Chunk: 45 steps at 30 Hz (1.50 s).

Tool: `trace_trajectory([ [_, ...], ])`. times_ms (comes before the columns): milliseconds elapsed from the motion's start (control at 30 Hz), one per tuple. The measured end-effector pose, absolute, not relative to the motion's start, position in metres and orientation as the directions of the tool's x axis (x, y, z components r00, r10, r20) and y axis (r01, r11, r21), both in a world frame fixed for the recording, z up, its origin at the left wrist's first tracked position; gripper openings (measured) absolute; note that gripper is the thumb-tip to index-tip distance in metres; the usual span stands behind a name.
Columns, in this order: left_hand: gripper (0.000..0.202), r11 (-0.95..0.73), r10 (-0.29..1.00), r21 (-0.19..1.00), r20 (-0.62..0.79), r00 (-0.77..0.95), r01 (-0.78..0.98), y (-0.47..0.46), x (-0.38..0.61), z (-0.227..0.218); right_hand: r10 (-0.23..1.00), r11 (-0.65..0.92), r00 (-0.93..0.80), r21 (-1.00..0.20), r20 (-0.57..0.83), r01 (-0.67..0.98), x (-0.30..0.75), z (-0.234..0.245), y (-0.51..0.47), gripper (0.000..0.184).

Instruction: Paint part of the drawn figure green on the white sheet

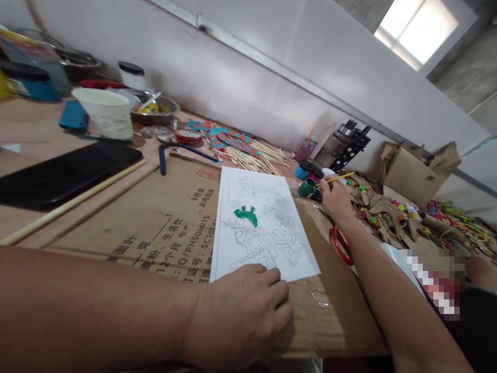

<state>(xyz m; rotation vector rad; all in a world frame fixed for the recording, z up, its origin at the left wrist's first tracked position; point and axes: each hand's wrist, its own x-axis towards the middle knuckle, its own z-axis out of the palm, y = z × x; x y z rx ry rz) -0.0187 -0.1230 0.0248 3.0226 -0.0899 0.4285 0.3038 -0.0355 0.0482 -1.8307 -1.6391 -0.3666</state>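
Note:
A white sheet with a line drawing lies on a flattened cardboard box; one small figure on it is painted green. My left hand rests knuckles-up on the sheet's near edge, fingers curled under, pressing the paper down. My right hand is stretched out beyond the sheet, pinched round a thin yellow paintbrush. The brush tip sits at a small green paint pot, with a blue pot and darker pots right beside it.
A black tablet and a long wooden stick lie left. A white cup, a metal bowl, painted cut-outs with several sticks, a bottle, red-handled scissors and cardboard scraps crowd the back and right.

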Motion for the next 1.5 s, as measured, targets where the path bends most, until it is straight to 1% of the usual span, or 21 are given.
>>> trace_trajectory([
  [133,0.024,-0.994,-0.038,0.084,0.277,0.960,-0.064,-0.123,-0.019,0.027,0.695,-0.030,0.217,-0.274,0.685,0.961,0.304,0.056,-0.043,0.024],
  [200,0.022,-0.994,-0.039,0.085,0.273,0.961,-0.064,-0.123,-0.019,0.027,0.676,0.000,0.239,-0.323,0.697,0.946,0.294,0.062,-0.052,0.024],
  [233,0.021,-0.994,-0.042,0.082,0.274,0.961,-0.067,-0.123,-0.019,0.027,0.662,0.036,0.274,-0.394,0.698,0.918,0.285,0.066,-0.058,0.025],
  [300,0.022,-0.993,-0.058,0.079,0.277,0.959,-0.083,-0.123,-0.019,0.027,0.640,0.202,0.303,-0.535,0.706,0.820,0.257,0.072,-0.073,0.028],
  [367,0.022,-0.993,-0.061,0.079,0.281,0.958,-0.087,-0.123,-0.019,0.028,0.648,0.371,0.251,-0.585,0.719,0.721,0.221,0.077,-0.090,0.029],
  [433,0.023,-0.994,-0.057,0.070,0.297,0.953,-0.081,-0.124,-0.019,0.028,0.707,0.457,0.152,-0.611,0.690,0.646,0.186,0.080,-0.107,0.026],
  [467,0.022,-0.995,-0.055,0.063,0.307,0.950,-0.078,-0.124,-0.019,0.028,0.754,0.470,0.077,-0.618,0.652,0.630,0.171,0.080,-0.115,0.024],
  [500,0.021,-0.996,-0.053,0.056,0.321,0.946,-0.075,-0.124,-0.018,0.029,0.790,0.477,0.004,-0.618,0.613,0.625,0.159,0.079,-0.120,0.021],
  [567,0.020,-0.996,-0.053,0.047,0.343,0.938,-0.073,-0.125,-0.018,0.028,0.817,0.495,-0.093,-0.610,0.569,0.619,0.144,0.075,-0.127,0.017],
  [700,0.023,-0.996,-0.053,0.044,0.331,0.942,-0.072,-0.126,-0.019,0.027,0.796,0.551,-0.206,-0.540,0.569,0.636,0.139,0.059,-0.125,0.015],
  [800,0.024,-0.997,-0.040,0.048,0.326,0.945,-0.059,-0.126,-0.019,0.026,0.801,0.546,-0.214,-0.536,0.560,0.644,0.144,0.043,-0.122,0.012],
  [933,0.022,-0.996,-0.056,0.048,0.363,0.930,-0.079,-0.125,-0.018,0.026,0.815,0.537,-0.252,-0.519,0.521,0.664,0.148,0.032,-0.123,0.012],
  [1100,0.021,-0.998,-0.025,0.050,0.367,0.930,-0.047,-0.126,-0.018,0.028,0.816,0.546,-0.276,-0.524,0.507,0.654,0.146,0.034,-0.122,0.014],
  [1300,0.024,-0.994,-0.053,0.072,0.352,0.935,-0.083,-0.124,-0.018,0.028,0.809,0.555,-0.278,-0.514,0.519,0.655,0.144,0.034,-0.120,0.014],
  [1500,0.023,-0.997,-0.036,0.056,0.357,0.933,-0.060,-0.125,-0.019,0.028,0.809,0.557,-0.286,-0.514,0.513,0.652,0.145,0.034,-0.119,0.013],
])
